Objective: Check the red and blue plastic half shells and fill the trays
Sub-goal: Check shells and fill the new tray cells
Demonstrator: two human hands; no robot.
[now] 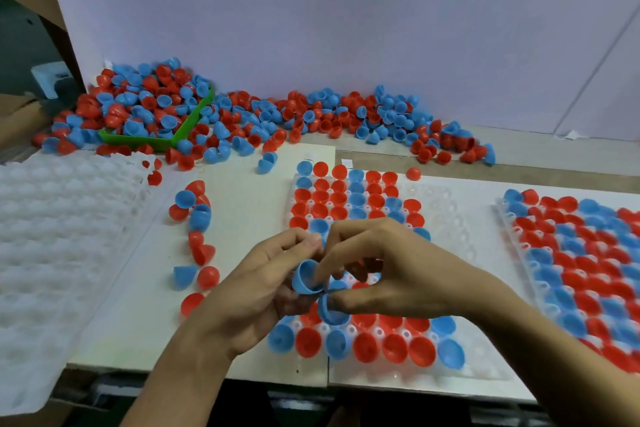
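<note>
Two bare hands meet above the middle tray (450,204) on a white table (242,204). The left hand (263,284) curls its fingers around a blue half shell (306,277), its hollow side turned toward the right. The right hand (384,270) pinches a second blue half shell (330,314) just below the first, the two shells touching or nearly so. The middle tray is clear plastic with round pockets; most of its left and near pockets hold red and blue shells, while its far right pockets stand bare. To the right lies a second tray (502,208), covered with red and blue shells. To the left lies a stack of white trays (52,236) with no shells in their pockets. Loose shells (197,239) sit on the table between that stack and the middle tray. Along the back, against a pale wall (346,10), a long heap of shells (311,114) spreads out, partly spilling over a green bin (138,140).
</note>
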